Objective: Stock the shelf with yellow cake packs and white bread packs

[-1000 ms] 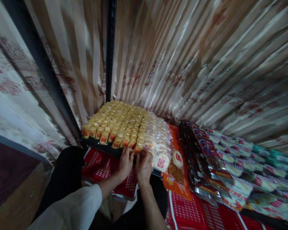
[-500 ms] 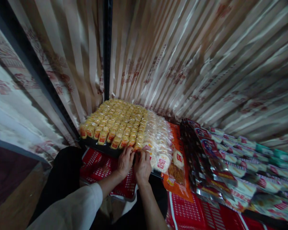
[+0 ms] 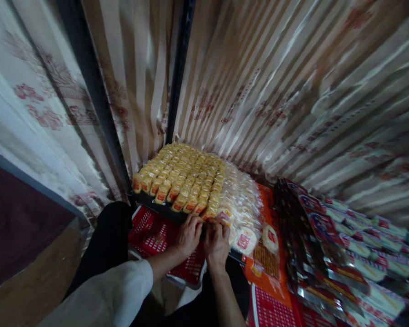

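Both hands sit at the front edge of a black tray (image 3: 157,210) packed with small yellow snack packs (image 3: 184,175) in tight rows. Left hand (image 3: 189,236) is curled, fingers bent onto the front row of packs near the tray's right front corner; the pack under the fingertips is mostly hidden, so I can't tell if it is actually pinched or just touched. Right hand (image 3: 217,240) is just beside it, nearly touching, fingers also curled down at the seam where the yellow packs meet the clear-wrapped white round cakes (image 3: 240,211); grip there can't be told either. So the packs being handled lie directly ahead of and under the fingertips, at the near edge of the tray, with the rest of the rows running away from the hands toward the back corner. White cakes lie right of the yellow rows, touching them. Further right: an orange bag of biscuits (image 3: 264,254), then overlapping rows of dark and red-blue wrapped packets (image 3: 322,240) fanned out to the right edge. Red plastic crates (image 3: 150,229) sit below the tray's front edge and under the forearms. Left arm wears a pale sleeve (image 3: 112,295); right forearm is bare. Striped beige curtain fabric (image 3: 276,91) hangs behind everything, with a dark upright post (image 3: 180,72) at the back corner above the tray.
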`<state>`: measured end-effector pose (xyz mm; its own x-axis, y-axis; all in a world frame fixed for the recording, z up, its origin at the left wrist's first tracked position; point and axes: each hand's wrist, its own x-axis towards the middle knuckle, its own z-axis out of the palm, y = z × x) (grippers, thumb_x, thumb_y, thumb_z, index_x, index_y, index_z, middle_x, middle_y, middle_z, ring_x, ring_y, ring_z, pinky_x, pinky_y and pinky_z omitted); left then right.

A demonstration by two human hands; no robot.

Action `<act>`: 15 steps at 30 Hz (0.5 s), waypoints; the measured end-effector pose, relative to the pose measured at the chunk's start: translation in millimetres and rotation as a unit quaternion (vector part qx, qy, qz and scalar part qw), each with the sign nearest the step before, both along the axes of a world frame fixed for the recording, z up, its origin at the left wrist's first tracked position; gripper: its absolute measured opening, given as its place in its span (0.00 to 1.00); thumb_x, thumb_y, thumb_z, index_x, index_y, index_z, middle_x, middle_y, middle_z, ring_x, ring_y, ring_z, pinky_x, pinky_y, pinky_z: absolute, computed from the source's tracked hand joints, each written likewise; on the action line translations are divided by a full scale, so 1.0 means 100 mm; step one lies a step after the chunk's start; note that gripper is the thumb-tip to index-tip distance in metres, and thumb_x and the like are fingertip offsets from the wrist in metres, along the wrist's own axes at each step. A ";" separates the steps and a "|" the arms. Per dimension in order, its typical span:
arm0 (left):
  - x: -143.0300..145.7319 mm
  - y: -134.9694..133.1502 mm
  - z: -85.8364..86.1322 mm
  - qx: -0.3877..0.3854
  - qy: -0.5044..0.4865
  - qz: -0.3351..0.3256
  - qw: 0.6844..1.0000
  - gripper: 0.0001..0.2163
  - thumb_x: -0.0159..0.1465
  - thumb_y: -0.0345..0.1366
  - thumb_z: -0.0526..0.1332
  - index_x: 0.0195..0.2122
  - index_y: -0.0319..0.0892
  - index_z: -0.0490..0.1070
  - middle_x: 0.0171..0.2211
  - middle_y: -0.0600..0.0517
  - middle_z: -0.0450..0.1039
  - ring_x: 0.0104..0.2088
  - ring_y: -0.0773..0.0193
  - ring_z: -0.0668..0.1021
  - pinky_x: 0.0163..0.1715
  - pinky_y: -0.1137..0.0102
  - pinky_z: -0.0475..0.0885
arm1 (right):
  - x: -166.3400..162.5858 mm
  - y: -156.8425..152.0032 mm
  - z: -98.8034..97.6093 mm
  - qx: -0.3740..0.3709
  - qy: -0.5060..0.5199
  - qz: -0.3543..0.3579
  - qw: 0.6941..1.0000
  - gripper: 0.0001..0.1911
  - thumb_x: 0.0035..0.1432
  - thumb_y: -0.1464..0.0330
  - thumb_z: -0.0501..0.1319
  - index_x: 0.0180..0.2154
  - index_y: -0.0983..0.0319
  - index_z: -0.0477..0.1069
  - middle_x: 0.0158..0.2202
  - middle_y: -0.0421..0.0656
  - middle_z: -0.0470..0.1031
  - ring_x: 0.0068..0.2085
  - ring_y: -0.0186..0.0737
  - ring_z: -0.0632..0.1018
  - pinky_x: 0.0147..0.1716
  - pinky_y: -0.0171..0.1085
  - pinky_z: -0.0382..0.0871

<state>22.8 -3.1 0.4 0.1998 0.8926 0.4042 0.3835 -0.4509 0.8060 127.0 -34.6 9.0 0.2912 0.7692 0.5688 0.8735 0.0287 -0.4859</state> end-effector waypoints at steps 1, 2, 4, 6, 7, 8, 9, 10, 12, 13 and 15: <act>-0.03 -0.01 0.00 0.003 0.003 -0.001 1.000 0.07 0.65 0.28 0.49 0.39 0.43 0.65 0.37 0.50 0.68 0.39 0.63 0.73 0.42 0.67 0.72 | -0.01 0.00 0.01 0.012 -0.005 0.006 1.000 0.11 0.62 0.66 0.51 0.42 0.61 0.68 0.44 0.49 0.66 0.48 0.43 0.71 0.45 0.44 0.70; -0.05 -0.03 0.00 0.007 0.007 -0.002 1.000 0.08 0.65 0.28 0.49 0.40 0.43 0.65 0.37 0.50 0.68 0.39 0.63 0.73 0.42 0.67 0.72 | -0.02 0.00 0.02 0.021 -0.009 0.009 1.000 0.11 0.62 0.66 0.51 0.43 0.61 0.68 0.44 0.49 0.66 0.48 0.43 0.71 0.46 0.44 0.70; -0.11 -0.07 -0.01 0.015 0.012 -0.004 1.000 0.08 0.65 0.28 0.49 0.40 0.43 0.66 0.37 0.50 0.68 0.39 0.63 0.73 0.42 0.67 0.72 | -0.05 -0.01 0.05 0.031 -0.016 0.003 0.999 0.11 0.62 0.67 0.51 0.44 0.61 0.67 0.44 0.49 0.67 0.49 0.43 0.71 0.46 0.44 0.70; -0.17 -0.10 -0.02 0.021 0.005 -0.005 1.000 0.08 0.65 0.27 0.49 0.41 0.42 0.66 0.37 0.49 0.68 0.39 0.63 0.74 0.42 0.67 0.72 | -0.07 -0.02 0.06 0.035 -0.022 -0.009 0.999 0.11 0.62 0.67 0.52 0.45 0.61 0.67 0.45 0.50 0.67 0.49 0.44 0.71 0.46 0.45 0.71; -0.21 -0.11 -0.02 0.023 -0.001 -0.005 1.000 0.09 0.65 0.27 0.49 0.41 0.42 0.66 0.37 0.49 0.68 0.39 0.63 0.74 0.42 0.67 0.72 | -0.08 -0.02 0.06 0.038 -0.027 -0.013 0.999 0.11 0.61 0.67 0.52 0.44 0.61 0.68 0.45 0.50 0.67 0.49 0.44 0.71 0.45 0.45 0.71; -0.25 -0.12 -0.02 0.025 -0.009 -0.003 1.000 0.09 0.65 0.27 0.50 0.41 0.42 0.66 0.37 0.49 0.68 0.39 0.63 0.74 0.42 0.67 0.72 | -0.08 -0.02 0.06 0.044 -0.035 -0.013 0.998 0.11 0.61 0.67 0.53 0.44 0.62 0.68 0.45 0.50 0.67 0.49 0.44 0.71 0.45 0.44 0.71; -0.29 -0.12 -0.01 0.026 -0.016 0.002 1.000 0.09 0.64 0.27 0.50 0.42 0.42 0.66 0.38 0.49 0.68 0.39 0.63 0.73 0.42 0.67 0.72 | -0.08 -0.02 0.05 0.051 -0.044 -0.010 0.998 0.11 0.61 0.68 0.53 0.44 0.62 0.68 0.45 0.50 0.67 0.48 0.44 0.71 0.44 0.44 0.71; -0.34 -0.11 0.00 0.026 -0.022 0.011 0.999 0.09 0.64 0.27 0.50 0.42 0.42 0.66 0.38 0.49 0.68 0.40 0.63 0.73 0.42 0.67 0.72 | -0.07 -0.02 0.05 0.057 -0.052 -0.007 0.997 0.11 0.61 0.68 0.53 0.44 0.62 0.68 0.44 0.50 0.66 0.48 0.44 0.72 0.44 0.44 0.72; -0.46 -0.06 0.05 0.028 -0.033 0.046 0.998 0.08 0.64 0.27 0.51 0.42 0.43 0.66 0.38 0.49 0.67 0.41 0.62 0.73 0.44 0.66 0.72 | -0.07 -0.02 0.05 0.063 -0.061 -0.002 0.996 0.10 0.61 0.68 0.53 0.44 0.63 0.68 0.43 0.50 0.67 0.47 0.44 0.72 0.43 0.43 0.72; -0.53 -0.03 0.07 0.029 -0.040 0.072 0.996 0.08 0.64 0.27 0.51 0.42 0.43 0.66 0.39 0.49 0.67 0.42 0.62 0.73 0.44 0.66 0.72 | -0.08 -0.02 0.06 0.063 -0.062 0.002 0.996 0.10 0.61 0.68 0.53 0.44 0.62 0.68 0.43 0.50 0.67 0.47 0.43 0.72 0.42 0.42 0.72; -0.69 0.06 0.12 0.032 -0.055 0.131 0.989 0.08 0.64 0.28 0.51 0.43 0.42 0.65 0.41 0.47 0.65 0.42 0.62 0.73 0.44 0.66 0.72 | -0.13 -0.02 0.08 0.060 -0.054 0.012 0.997 0.10 0.61 0.69 0.53 0.43 0.62 0.68 0.43 0.49 0.67 0.46 0.42 0.72 0.42 0.42 0.72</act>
<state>-45.9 3.0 12.6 -0.0836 0.8793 0.4689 0.4055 -0.3998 0.8220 114.4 -36.5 17.0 0.2050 0.7001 0.6840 0.9190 0.1028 -0.3807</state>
